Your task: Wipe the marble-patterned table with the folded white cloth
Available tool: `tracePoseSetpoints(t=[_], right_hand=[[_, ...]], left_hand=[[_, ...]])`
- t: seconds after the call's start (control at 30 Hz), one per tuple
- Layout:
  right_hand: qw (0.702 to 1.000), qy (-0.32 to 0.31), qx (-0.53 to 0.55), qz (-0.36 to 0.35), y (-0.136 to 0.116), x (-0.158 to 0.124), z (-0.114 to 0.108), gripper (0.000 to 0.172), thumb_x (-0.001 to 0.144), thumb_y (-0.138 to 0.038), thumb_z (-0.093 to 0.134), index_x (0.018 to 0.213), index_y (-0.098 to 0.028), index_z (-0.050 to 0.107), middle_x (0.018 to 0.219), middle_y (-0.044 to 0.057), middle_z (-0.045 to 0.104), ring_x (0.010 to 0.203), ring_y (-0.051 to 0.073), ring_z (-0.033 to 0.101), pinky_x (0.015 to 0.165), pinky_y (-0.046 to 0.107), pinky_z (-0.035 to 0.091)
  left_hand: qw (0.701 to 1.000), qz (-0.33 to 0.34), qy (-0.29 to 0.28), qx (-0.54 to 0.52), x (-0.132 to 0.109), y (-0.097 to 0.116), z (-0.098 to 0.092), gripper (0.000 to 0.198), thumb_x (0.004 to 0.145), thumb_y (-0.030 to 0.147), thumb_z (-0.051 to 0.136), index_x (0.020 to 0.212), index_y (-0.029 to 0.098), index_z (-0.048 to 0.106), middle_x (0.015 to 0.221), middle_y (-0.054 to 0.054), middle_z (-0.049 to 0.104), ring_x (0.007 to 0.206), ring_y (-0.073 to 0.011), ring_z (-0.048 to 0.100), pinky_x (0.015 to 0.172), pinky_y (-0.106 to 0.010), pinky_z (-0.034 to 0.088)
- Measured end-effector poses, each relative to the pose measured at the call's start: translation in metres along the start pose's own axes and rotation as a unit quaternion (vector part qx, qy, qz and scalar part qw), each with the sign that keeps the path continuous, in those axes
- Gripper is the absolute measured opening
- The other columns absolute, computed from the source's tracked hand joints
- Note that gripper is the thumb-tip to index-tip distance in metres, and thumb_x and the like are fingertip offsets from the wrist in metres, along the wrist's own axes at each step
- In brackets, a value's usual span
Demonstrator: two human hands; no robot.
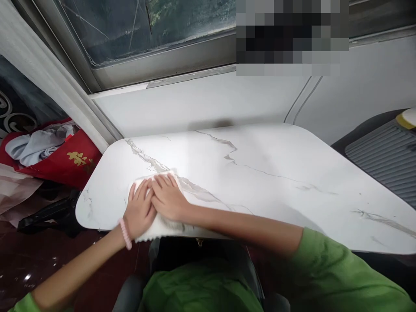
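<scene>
A white cloth [154, 229] lies spread on the white marble-patterned table [266, 151], its scalloped near edge hanging slightly over the table's front. My left hand [140, 209], with a pink beaded bracelet [125, 234] at the wrist, rests flat on the cloth with fingers stretched out. Beside it, my right hand [169, 197] also presses flat on the cloth, fingers extended toward its far edge. The two hands touch, the right slightly overlapping the left. Neither hand grips the cloth; the part under the palms is hidden.
A white wall panel and window [156, 26] rise behind the table. On the left, a red bag [78, 151] holds grey fabric, with a black bag [52, 216] below it. A grey ribbed surface [386, 151] stands at the right. Part of the upper view is pixelated.
</scene>
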State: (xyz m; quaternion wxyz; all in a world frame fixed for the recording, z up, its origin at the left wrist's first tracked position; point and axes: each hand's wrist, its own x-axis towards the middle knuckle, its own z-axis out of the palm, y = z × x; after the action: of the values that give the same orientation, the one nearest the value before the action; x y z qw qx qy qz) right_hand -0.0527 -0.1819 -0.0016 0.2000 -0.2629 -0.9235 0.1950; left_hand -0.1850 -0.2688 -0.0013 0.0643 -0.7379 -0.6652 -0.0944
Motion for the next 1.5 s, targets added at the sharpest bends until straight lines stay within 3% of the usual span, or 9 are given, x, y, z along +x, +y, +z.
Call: tracePoseSetpoints(t=[0.17,0.33,0.5,0.77,0.93,1.17,1.33,1.5], right_hand=[[0.997,0.06,-0.043,0.018,0.055,0.075,-0.006,0.037,0.093,-0.021,0.033,0.122,-0.015,0.055,0.124,0.013,0.062,0.121,0.027,0.051,0.116,0.051,0.026],[0.994,0.081,-0.064,0.045,0.117,0.125,-0.017,0.036,0.093,-0.019,0.031,0.119,-0.014,0.055,0.126,0.015,0.062,0.122,0.028,0.05,0.112,0.05,0.026],[0.989,0.096,-0.07,0.083,0.154,0.152,-0.026,0.034,0.09,-0.015,0.031,0.113,-0.015,0.057,0.119,0.014,0.065,0.116,0.027,0.054,0.109,0.045,0.03],[0.983,0.134,-0.054,0.117,0.183,0.179,-0.031,0.033,0.089,-0.015,0.032,0.106,-0.019,0.06,0.114,0.012,0.068,0.11,0.029,0.058,0.101,0.044,0.039],[0.982,0.128,-0.068,0.124,0.182,0.176,-0.032,0.033,0.09,-0.015,0.032,0.107,-0.019,0.06,0.116,0.012,0.068,0.112,0.029,0.057,0.101,0.044,0.039],[0.986,0.124,-0.057,0.096,0.165,0.141,-0.036,0.036,0.09,-0.015,0.031,0.111,-0.017,0.06,0.121,0.012,0.065,0.116,0.026,0.054,0.107,0.042,0.034],[0.991,0.107,-0.047,0.068,0.14,0.085,-0.041,0.036,0.09,-0.016,0.03,0.11,-0.016,0.06,0.119,0.013,0.065,0.115,0.026,0.054,0.108,0.042,0.034],[0.991,0.115,-0.052,0.044,0.106,-0.003,-0.041,0.041,0.092,-0.02,0.029,0.119,-0.013,0.059,0.128,0.016,0.061,0.123,0.028,0.051,0.113,0.047,0.031]], left_hand=[[0.998,-0.06,-0.025,-0.014,0.103,-0.035,0.019,0.05,0.094,0.023,0.035,0.143,0.017,0.044,0.149,-0.012,0.046,0.143,-0.0254,0.034,0.121,-0.051,0.016],[0.998,-0.045,-0.029,-0.044,0.19,-0.048,0.035,0.048,0.093,0.024,0.037,0.14,0.021,0.047,0.148,-0.01,0.047,0.14,-0.023,0.038,0.121,-0.048,0.015],[0.996,-0.047,-0.026,-0.067,0.238,-0.053,0.045,0.045,0.093,0.023,0.037,0.136,0.024,0.051,0.147,-0.008,0.049,0.137,-0.0212,0.042,0.121,-0.047,0.015],[0.997,-0.043,-0.015,-0.058,0.283,-0.064,0.06,0.042,0.095,0.025,0.036,0.133,0.024,0.054,0.143,-0.007,0.054,0.133,-0.0231,0.046,0.119,-0.047,0.021],[0.998,-0.044,-0.012,-0.049,0.283,-0.063,0.062,0.041,0.096,0.026,0.037,0.132,0.024,0.055,0.144,-0.007,0.053,0.134,-0.0233,0.045,0.119,-0.046,0.021],[0.997,-0.072,-0.019,-0.03,0.247,-0.032,0.055,0.043,0.099,0.025,0.033,0.138,0.018,0.05,0.153,-0.01,0.043,0.142,-0.0232,0.035,0.121,-0.047,0.017],[0.997,-0.069,-0.014,-0.036,0.198,0.007,0.049,0.043,0.098,0.023,0.035,0.138,0.02,0.049,0.154,-0.01,0.041,0.144,-0.0251,0.033,0.122,-0.05,0.016],[0.998,-0.008,-0.049,-0.042,0.126,0.055,0.033,0.05,0.096,0.027,0.037,0.143,0.012,0.042,0.156,-0.016,0.035,0.146,-0.0294,0.028,0.123,-0.053,0.014]])
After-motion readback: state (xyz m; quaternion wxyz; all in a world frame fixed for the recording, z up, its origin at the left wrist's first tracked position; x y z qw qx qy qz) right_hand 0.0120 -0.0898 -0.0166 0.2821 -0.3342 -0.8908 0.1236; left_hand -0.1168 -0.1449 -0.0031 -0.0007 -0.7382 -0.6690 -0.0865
